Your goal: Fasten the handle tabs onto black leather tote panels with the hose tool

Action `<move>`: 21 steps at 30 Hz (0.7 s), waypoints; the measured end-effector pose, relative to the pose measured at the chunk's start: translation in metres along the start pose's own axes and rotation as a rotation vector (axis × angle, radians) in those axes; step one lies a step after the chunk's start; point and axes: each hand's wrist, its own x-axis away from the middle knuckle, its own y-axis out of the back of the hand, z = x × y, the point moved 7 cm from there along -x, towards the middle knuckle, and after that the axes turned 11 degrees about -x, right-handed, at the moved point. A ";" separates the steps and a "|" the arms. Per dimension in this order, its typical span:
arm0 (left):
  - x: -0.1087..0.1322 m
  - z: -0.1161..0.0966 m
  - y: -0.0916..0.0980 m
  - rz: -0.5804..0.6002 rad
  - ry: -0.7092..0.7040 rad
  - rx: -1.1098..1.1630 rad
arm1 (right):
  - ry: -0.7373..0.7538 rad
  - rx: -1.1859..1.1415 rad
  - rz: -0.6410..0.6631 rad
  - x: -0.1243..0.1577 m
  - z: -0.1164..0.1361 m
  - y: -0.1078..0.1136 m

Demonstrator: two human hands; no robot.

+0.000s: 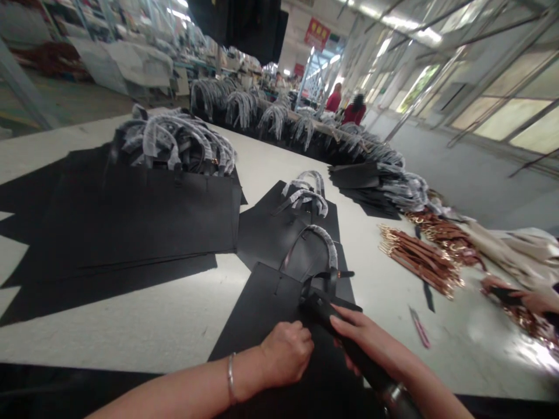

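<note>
A person stood at a wide white table (174, 326), both bare forearms stretched forward over a flat black bag panel (262, 314) lying just in front of them. The left hand (286, 352), a thin bangle (230, 378) on its wrist, was curled into a loose fist with its knuckles pressing down on the panel; whether it pinched anything I could not tell. The right hand (362, 337) was wrapped shut around a long black tool (349, 349), its tip resting on a strap (325, 279) at the foot of the bag's wrapped handle (325, 238).

The panel looked like stiff, smooth leather, light enough to slide, best held flat near its edge; the arched handle seemed firm under soft foam wrap.

A stack of finished panels (144, 209) lay to the left, brown straps with gold buckles (419, 256) to the right, and another person's hand (528, 299) worked at the far right edge.
</note>
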 end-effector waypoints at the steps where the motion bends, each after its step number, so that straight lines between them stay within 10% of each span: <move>1: 0.000 0.000 0.000 -0.002 -0.003 -0.007 | 0.004 -0.004 0.001 -0.003 0.002 -0.003; 11: 0.004 0.001 -0.001 0.007 0.011 -0.006 | 0.379 -0.039 -0.268 -0.023 0.026 0.004; 17: -0.003 0.061 0.022 -0.222 0.423 0.217 | 0.339 -0.284 -0.409 0.018 -0.029 0.033; 21: -0.026 0.099 0.029 -0.087 0.544 0.083 | 0.336 -0.408 -0.488 0.023 -0.078 0.048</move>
